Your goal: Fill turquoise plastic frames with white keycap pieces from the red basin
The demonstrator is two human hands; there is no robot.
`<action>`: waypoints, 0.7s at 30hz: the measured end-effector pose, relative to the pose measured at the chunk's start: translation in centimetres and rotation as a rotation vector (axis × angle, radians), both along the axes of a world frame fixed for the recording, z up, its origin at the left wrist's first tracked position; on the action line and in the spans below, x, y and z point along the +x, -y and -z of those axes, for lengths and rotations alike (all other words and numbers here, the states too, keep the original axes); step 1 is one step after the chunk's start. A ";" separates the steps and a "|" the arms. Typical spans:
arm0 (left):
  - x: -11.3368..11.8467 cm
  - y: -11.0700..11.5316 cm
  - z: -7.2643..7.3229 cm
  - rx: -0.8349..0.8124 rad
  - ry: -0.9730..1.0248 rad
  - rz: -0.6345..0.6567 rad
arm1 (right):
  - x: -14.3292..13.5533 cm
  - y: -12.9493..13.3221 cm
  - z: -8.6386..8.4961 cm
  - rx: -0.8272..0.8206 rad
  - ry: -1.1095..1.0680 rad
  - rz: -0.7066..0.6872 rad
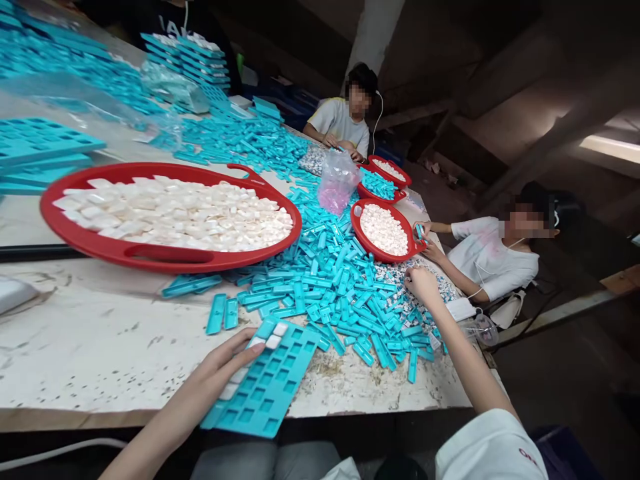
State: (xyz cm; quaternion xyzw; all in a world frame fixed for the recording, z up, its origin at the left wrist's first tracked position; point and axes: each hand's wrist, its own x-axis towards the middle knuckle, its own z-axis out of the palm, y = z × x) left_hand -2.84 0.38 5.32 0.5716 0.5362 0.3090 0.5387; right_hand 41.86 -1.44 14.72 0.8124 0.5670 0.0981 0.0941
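Note:
My left hand (227, 360) grips the left edge of a turquoise tray (299, 367) with rows of square pockets, its thumb on top. The tray sticks out a little over the table's front edge. Some pockets at the tray's left side hold white square pieces (273, 342); the others show bare. Out to the right, my right hand (423, 283) is at a heap of tiny white and dark pieces (395, 275). Its fingers are drawn together, and whatever lies between them is hidden. Between my hands spreads a pile of narrow turquoise cases (345, 293).
A large red basin (120, 253) of white pieces stands left on the table (100, 347). Smaller red basins (383, 257) and a bag with pink contents (337, 187) stand farther back. Two co-workers (493, 257) sit along the right side. Stacked turquoise trays (45, 143) lie left.

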 end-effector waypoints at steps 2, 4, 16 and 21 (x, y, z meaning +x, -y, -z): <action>0.1 0.2 -0.4 -0.095 0.043 -0.009 | -0.2 -0.5 -0.4 -0.012 0.014 0.009; 0.3 0.2 -0.7 -0.181 0.107 -0.025 | -0.4 -0.5 -0.8 0.000 0.019 0.006; 0.8 0.5 -1.6 -0.435 0.607 -0.009 | -18.2 5.1 2.4 0.587 -0.837 -0.456; 0.7 1.0 -1.2 -0.377 0.559 0.004 | -25.9 4.2 5.5 0.454 -1.017 -0.592</action>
